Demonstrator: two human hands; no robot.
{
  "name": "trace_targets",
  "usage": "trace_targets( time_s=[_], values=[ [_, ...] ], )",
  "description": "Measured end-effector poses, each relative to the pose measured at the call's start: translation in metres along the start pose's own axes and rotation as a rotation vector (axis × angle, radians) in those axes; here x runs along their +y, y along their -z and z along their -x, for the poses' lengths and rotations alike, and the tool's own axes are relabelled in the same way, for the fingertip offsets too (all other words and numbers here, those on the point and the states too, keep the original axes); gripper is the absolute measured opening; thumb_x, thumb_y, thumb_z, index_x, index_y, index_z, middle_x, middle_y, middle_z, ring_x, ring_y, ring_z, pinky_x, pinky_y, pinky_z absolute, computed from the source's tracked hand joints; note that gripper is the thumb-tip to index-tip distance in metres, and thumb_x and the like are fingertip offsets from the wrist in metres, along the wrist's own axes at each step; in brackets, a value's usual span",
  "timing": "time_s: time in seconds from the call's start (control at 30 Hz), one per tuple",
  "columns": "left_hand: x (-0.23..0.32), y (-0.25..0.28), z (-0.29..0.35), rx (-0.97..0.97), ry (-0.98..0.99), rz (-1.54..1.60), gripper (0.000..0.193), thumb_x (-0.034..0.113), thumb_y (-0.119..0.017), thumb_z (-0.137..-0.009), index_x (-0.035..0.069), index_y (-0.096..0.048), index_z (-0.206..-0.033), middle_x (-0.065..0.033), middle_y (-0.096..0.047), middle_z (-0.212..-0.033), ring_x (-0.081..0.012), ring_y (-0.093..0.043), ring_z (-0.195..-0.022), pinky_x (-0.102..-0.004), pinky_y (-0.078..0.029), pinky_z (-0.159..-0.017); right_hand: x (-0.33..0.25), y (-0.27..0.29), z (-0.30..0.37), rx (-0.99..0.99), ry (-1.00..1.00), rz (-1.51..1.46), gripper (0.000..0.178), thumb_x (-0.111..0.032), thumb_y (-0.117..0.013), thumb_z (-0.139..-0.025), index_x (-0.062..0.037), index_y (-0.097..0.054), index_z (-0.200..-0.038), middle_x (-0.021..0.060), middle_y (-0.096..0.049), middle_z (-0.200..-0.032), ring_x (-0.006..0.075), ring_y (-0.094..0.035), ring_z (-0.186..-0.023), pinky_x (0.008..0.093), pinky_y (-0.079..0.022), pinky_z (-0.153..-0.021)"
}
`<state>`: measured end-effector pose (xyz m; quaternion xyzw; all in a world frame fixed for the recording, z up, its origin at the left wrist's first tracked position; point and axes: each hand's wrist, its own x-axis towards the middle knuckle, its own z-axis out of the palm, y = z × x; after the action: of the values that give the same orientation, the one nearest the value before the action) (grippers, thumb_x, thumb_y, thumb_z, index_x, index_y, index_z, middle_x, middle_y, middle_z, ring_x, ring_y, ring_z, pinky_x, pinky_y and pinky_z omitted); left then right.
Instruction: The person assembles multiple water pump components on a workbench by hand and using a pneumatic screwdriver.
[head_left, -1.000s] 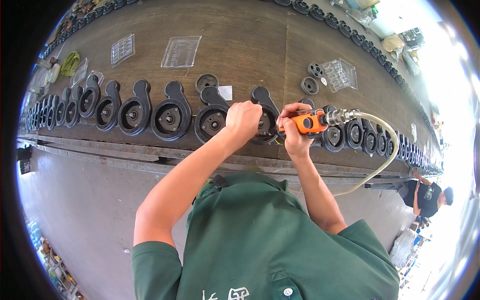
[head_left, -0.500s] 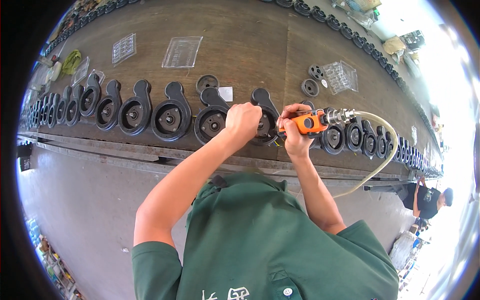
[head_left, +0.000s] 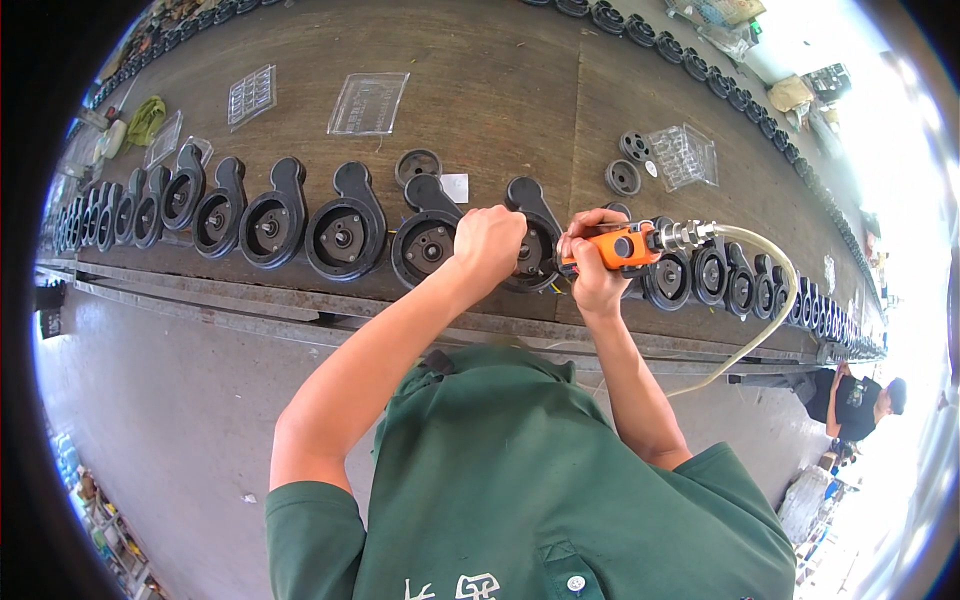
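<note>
Right hand wraps around an orange tool whose pale hose loops rightward; left hand curls at a black housing near the front of the surface, fingertips hidden, so I cannot tell what it pinches. Beyond lies a clear plastic tray.

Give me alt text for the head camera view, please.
A right hand grips an orange tool with a pale hose attached, while the left hand curls over a black round housing, hiding whatever it may hold. Similar housings line the edge of a brown workbench.
</note>
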<state>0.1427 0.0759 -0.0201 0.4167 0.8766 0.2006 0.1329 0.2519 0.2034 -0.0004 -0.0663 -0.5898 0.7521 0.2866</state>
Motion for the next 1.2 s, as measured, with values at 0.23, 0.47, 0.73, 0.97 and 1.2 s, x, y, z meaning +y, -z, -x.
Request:
trace_targets(
  time_s=[0.23, 0.47, 0.73, 0.97, 1.2],
  values=[
    [-0.002, 0.000, 0.000, 0.019, -0.028, -0.006, 0.024, 0.010, -0.085, -0.061, 0.002, -0.074, -0.080, -0.0211, -0.072, -0.081, -0.0364, -0.073, -0.080, -0.0423, -0.059, -0.073, 0.003, 0.000, -0.002, 0.026, 0.027, -0.035, 0.025, 0.009, -0.056, -0.083, 0.0027, -0.054, -0.107, 0.0109, -0.063, -0.087, 0.0129, -0.061, -0.068, 0.0263, -0.053, -0.061],
    [-0.001, 0.000, -0.003, -0.051, 0.027, 0.005, 0.025, 0.013, -0.087, -0.063, 0.005, -0.075, -0.083, -0.0172, -0.071, -0.088, -0.0369, -0.071, -0.087, -0.0442, -0.058, -0.077, 0.001, 0.004, -0.001, -0.040, -0.010, 0.066, 0.025, 0.005, -0.054, -0.085, -0.0029, -0.052, -0.109, 0.0121, -0.059, -0.094, 0.0158, -0.057, -0.071, 0.0314, -0.051, -0.069],
    [0.000, 0.001, -0.002, -0.074, 0.036, 0.007, 0.026, 0.013, -0.087, -0.062, 0.005, -0.075, -0.084, -0.0179, -0.071, -0.086, -0.0374, -0.071, -0.087, -0.0444, -0.057, -0.077, 0.001, 0.005, 0.000, -0.091, -0.009, 0.092, 0.025, 0.005, -0.054, -0.086, -0.0028, -0.050, -0.110, 0.0115, -0.058, -0.095, 0.0150, -0.056, -0.072, 0.0313, -0.051, -0.068],
    [0.001, 0.001, 0.001, -0.064, 0.021, 0.012, 0.025, 0.013, -0.086, -0.063, 0.003, -0.075, -0.083, -0.0189, -0.071, -0.086, -0.0386, -0.071, -0.086, -0.0453, -0.057, -0.077, 0.002, 0.002, 0.005, -0.145, -0.007, 0.079, 0.024, 0.003, -0.056, -0.088, -0.0035, -0.049, -0.110, 0.0109, -0.056, -0.096, 0.0147, -0.055, -0.072, 0.0307, -0.049, -0.066],
    [0.000, -0.003, 0.004, -0.001, 0.013, 0.027, 0.023, 0.012, -0.085, -0.063, 0.003, -0.074, -0.082, -0.0197, -0.071, -0.085, -0.0389, -0.071, -0.085, -0.0456, -0.058, -0.077, 0.006, 0.000, 0.008, -0.103, 0.029, 0.065, 0.024, 0.004, -0.055, -0.088, -0.0042, -0.049, -0.110, 0.0107, -0.056, -0.097, 0.0139, -0.055, -0.072, 0.0303, -0.049, -0.065]
  ],
)
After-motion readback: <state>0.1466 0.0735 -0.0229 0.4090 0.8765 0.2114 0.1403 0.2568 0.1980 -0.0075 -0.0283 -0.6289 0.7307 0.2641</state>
